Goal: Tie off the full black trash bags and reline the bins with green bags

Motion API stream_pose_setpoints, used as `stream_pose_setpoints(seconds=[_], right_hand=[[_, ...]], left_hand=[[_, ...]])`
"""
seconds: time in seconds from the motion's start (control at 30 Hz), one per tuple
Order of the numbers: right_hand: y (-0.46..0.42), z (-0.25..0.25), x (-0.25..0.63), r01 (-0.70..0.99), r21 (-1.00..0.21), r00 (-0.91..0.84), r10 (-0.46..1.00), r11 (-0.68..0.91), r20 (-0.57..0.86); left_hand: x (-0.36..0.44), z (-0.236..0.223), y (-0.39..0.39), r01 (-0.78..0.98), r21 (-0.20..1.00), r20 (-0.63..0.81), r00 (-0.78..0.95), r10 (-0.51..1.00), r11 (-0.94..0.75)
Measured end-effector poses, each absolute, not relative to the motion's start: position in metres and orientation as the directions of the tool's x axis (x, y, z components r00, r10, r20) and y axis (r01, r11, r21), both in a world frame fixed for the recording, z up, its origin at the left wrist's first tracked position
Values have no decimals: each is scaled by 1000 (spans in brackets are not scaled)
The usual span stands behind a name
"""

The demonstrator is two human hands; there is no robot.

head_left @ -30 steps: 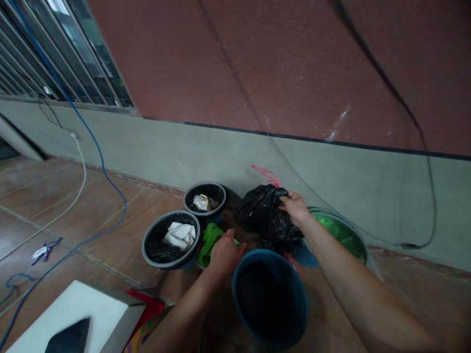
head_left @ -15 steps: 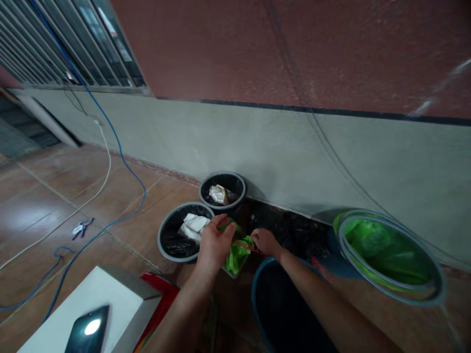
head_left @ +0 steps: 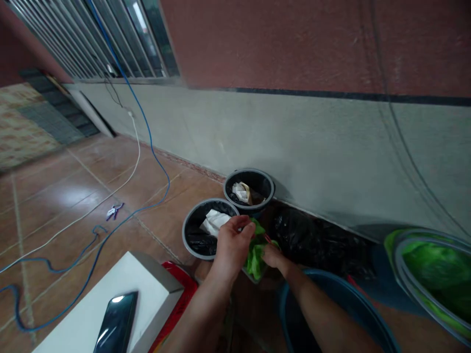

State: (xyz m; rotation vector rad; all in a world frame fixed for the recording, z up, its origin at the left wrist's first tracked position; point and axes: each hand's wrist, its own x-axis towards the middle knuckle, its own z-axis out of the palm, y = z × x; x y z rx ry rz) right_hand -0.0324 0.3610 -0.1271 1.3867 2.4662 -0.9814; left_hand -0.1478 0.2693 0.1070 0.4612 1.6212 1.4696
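Observation:
Bunched green plastic bag (head_left: 254,259) material lies between my hands, over a small pale-rimmed container whose corner shows below it. My left hand (head_left: 235,240) is closed at the bag's left edge, thumb and fingers curled together. On the other side my right hand (head_left: 273,256) pinches the bag near a thin red strip; its fingertips are partly hidden. Just left of my left hand stands a round bin (head_left: 187,233) lined with black plastic, with crumpled white paper (head_left: 214,223) inside. A second black-lined bin (head_left: 273,189) with paper scraps stands behind it against the wall.
A large dark blue bin (head_left: 353,289) stands under my right forearm. Black plastic bags (head_left: 312,235) lie along the wall. Green-lined stacked bins (head_left: 399,252) are at right. A phone (head_left: 117,321) rests on a white box (head_left: 147,279). Cables and pliers (head_left: 115,211) lie on the floor.
The view has turned left, so the scene sits farther right. My right hand has moved down and closer to my left hand, drawing the red strip and green bag with it.

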Motion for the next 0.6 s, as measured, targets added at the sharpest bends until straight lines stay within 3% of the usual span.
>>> stream_pose_setpoints(seconds=[0.07, 0.13, 0.2, 0.27, 0.47, 0.6], right_hand=[[369, -115, -26, 791, -513, -562, 728, 333, -393], [377, -96, -16, 717, -662, -532, 785, 219, -317], [382, -71, -4, 532, -846, -430, 870, 30, -240], [382, -42, 9, 332, -938, -329, 921, -94, -209], [361, 55, 40, 79, -990, -312, 940, -117, -136], [340, 120, 70, -142, -975, -178, 974, -168, -142]], left_hand=[[-150, 108, 271, -271, 934, -349, -557, 753, 232], [-152, 109, 271, -261, 937, -343, -568, 748, 231], [-153, 110, 269, -246, 942, -331, -570, 752, 229], [-154, 109, 267, -224, 947, -319, -568, 759, 231], [-155, 103, 263, -47, 958, -263, -538, 801, 282], [-135, 111, 258, -24, 980, -193, -318, 928, 195]])
